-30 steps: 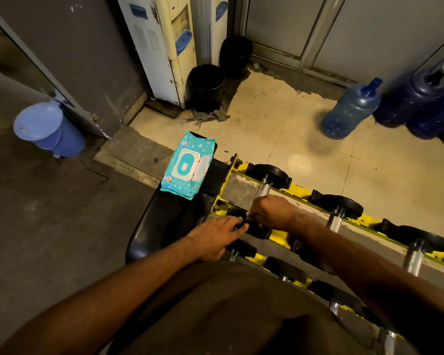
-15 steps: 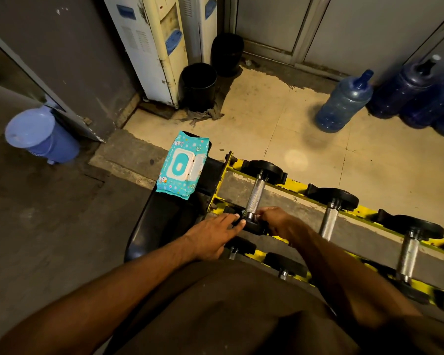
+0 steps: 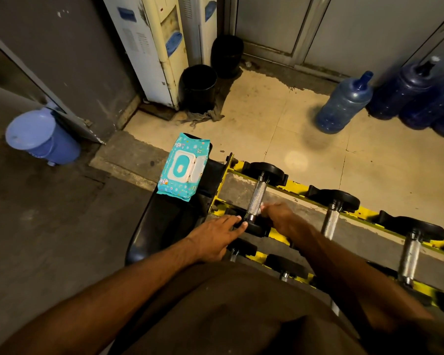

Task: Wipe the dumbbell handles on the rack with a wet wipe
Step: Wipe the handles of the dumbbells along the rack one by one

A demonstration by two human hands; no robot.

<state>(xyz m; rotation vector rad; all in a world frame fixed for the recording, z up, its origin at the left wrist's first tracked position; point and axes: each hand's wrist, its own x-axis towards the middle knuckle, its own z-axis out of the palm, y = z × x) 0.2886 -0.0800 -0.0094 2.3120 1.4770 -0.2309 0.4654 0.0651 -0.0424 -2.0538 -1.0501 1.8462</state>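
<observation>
The leftmost dumbbell on the yellow rack (image 3: 295, 187) has a knurled steel handle (image 3: 256, 198) that is mostly bare. My right hand (image 3: 278, 219) is curled at the handle's near end, and a small pale bit of wet wipe (image 3: 263, 207) shows at its fingertips. My left hand (image 3: 215, 237) lies with fingers straight on the dumbbell's near black head (image 3: 256, 228). Two more dumbbell handles (image 3: 331, 222) (image 3: 410, 254) lie to the right on the same rail. A teal wet wipe pack (image 3: 183, 170) sits shut on a black bench pad (image 3: 162, 226) to the left.
A lower rack row with more dumbbell heads (image 3: 286, 267) runs below my arms. On the floor stand a blue lidded bin (image 3: 39, 137), black buckets (image 3: 198, 85) by a water dispenser (image 3: 151, 47), and blue water bottles (image 3: 344, 106).
My right hand has slid down the handle from its far part to its near end, uncovering the knurled steel. My left hand has stayed on the near weight head.
</observation>
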